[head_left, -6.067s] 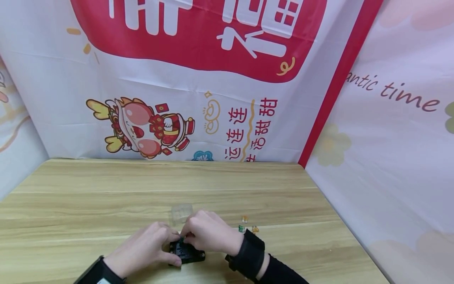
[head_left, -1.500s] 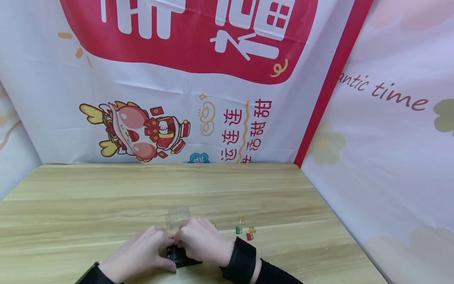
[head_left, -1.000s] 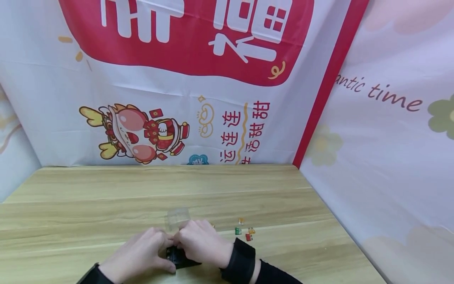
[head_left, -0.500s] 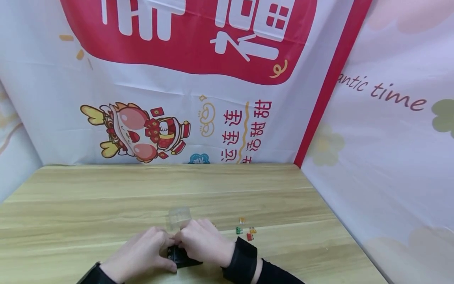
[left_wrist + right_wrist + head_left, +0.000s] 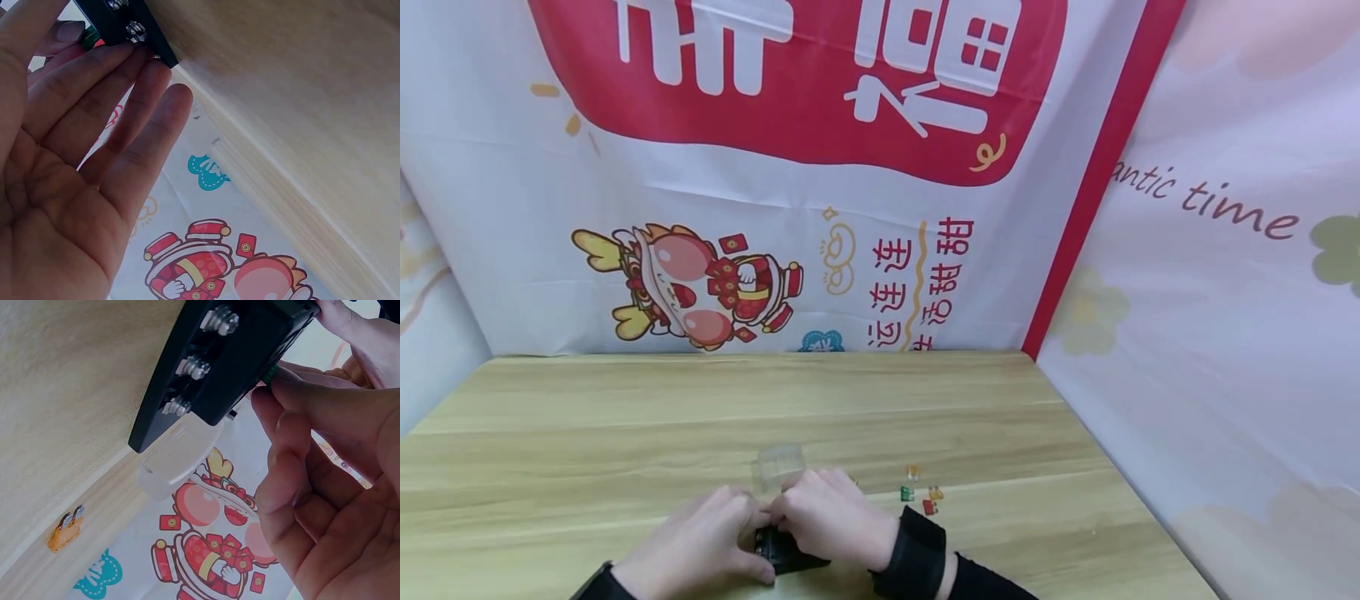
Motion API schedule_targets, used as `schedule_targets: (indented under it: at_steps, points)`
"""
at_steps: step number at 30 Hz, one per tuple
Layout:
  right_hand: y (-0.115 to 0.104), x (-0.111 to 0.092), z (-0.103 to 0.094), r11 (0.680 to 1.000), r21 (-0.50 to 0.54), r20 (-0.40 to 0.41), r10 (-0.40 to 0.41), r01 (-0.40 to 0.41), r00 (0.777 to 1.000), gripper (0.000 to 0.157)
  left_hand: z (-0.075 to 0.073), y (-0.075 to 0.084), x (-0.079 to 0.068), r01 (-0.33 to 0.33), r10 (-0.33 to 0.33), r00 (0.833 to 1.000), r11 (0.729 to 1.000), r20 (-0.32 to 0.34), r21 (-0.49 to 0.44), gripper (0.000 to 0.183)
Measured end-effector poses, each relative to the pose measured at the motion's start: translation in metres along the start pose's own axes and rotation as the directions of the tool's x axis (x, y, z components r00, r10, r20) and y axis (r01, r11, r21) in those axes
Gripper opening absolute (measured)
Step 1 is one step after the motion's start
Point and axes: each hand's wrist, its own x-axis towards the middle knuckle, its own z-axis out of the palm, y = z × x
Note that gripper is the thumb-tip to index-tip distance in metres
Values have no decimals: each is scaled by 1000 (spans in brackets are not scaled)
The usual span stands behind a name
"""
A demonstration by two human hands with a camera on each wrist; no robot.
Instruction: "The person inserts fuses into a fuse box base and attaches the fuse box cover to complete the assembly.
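Note:
A black fuse box (image 5: 788, 558) with screw terminals lies low on the table in the head view. My left hand (image 5: 703, 533) grips its left end, thumb in front and fingers behind. My right hand (image 5: 835, 518) is over the box and pinches a small green blade fuse (image 5: 270, 375) between thumb and index finger, against the box's side in the right wrist view. A bit of that green shows past the fingers in the left wrist view. Whether the fuse sits in a slot is hidden. Metal terminals (image 5: 195, 367) line the box's edge.
A clear plastic cover (image 5: 780, 463) rests just behind the hands. To the right lie loose blade fuses: a green fuse (image 5: 907, 494), a red fuse (image 5: 930, 507) and orange ones (image 5: 913, 472). Another orange fuse (image 5: 64, 534) is partly hidden behind the right hand. A printed cloth hangs behind the table.
Since the earliest frame, my right hand has settled lower over the fuse box and covers more of it. The red fuse has come into view beside the cuff. Lately both hands stay nearly still.

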Motion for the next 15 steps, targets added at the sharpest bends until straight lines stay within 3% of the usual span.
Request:
schedule_targets:
  at_steps: [15]
  points:
    - [-1,1,3,1000,4,9,-1,1,1000,10,2,-1,-2,14,-13,1000,999,-14,36,32]
